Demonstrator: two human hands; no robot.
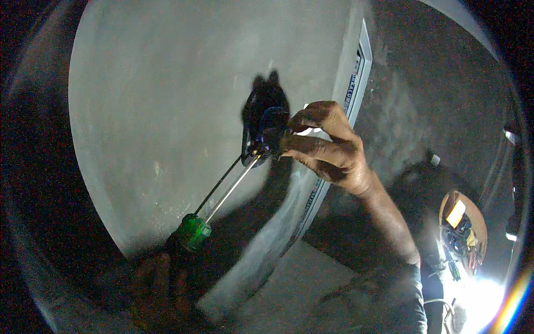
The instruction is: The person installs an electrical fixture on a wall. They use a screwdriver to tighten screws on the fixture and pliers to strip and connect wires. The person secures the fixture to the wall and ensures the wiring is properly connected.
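A screwdriver with a green handle [194,231] and a long metal shaft slants up toward a dark rounded fitting [274,129] against the grey wall. Its tip meets the lower end of the fitting, beside a small brass-coloured screw [255,152]. My left hand [161,281], deep in shadow at the lower left, closes round the handle's back end. With bent fingers, my right hand [332,147] pinches the right side of the fitting. How the fitting is made is too dark to tell, and its black shadow merges with it on the wall.
A pale frame strip [360,72] with printed film runs down the wall corner behind my right hand. At the right, a round container [483,220] holds tools and cables. Below it a bright lamp [484,306] glares, with a pale cable [445,303] alongside.
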